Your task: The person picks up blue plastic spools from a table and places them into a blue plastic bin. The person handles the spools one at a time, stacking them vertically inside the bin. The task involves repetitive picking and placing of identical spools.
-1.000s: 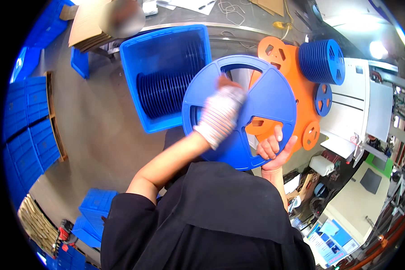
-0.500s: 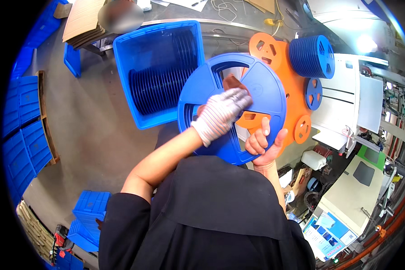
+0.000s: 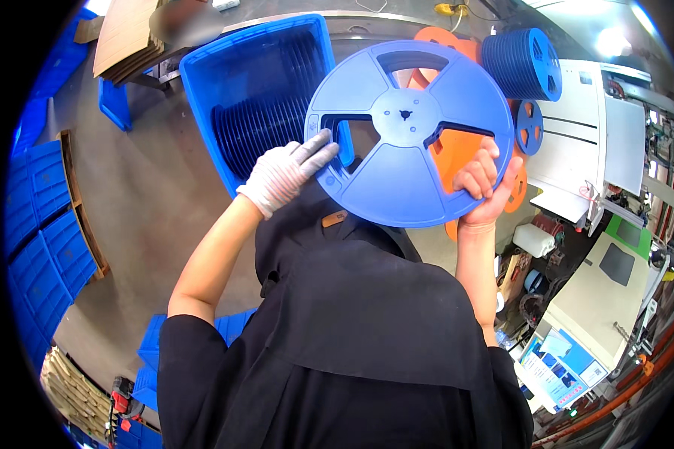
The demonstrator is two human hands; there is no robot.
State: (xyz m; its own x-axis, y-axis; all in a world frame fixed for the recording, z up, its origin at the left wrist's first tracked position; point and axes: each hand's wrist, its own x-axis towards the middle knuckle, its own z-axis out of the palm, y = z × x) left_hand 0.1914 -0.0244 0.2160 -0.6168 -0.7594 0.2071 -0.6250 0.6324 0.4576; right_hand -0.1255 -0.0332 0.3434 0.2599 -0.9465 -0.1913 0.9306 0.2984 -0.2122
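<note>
A large flat blue plastic reel (image 3: 408, 127) with three cut-out windows is held up in front of me. My left hand (image 3: 284, 173), in a white knit glove, touches its left rim with the fingers stretched across the edge. My bare right hand (image 3: 483, 183) grips the reel's lower right rim, fingers curled through one window. Behind the reel, orange reels (image 3: 457, 153) show through the windows. A blue crate (image 3: 254, 97) holding several upright blue reels stands to the left of the held reel.
A stack of blue reels (image 3: 522, 63) lies at the upper right beside a white machine (image 3: 588, 135). Blue crates (image 3: 41, 217) line the left wall, and cardboard (image 3: 131, 34) lies at the top left. More equipment (image 3: 577, 352) stands at the lower right.
The blue reel has been lifted and turned flat toward me. My gloved left hand slid from its face to the left rim; my right hand now grips the lower right rim.
</note>
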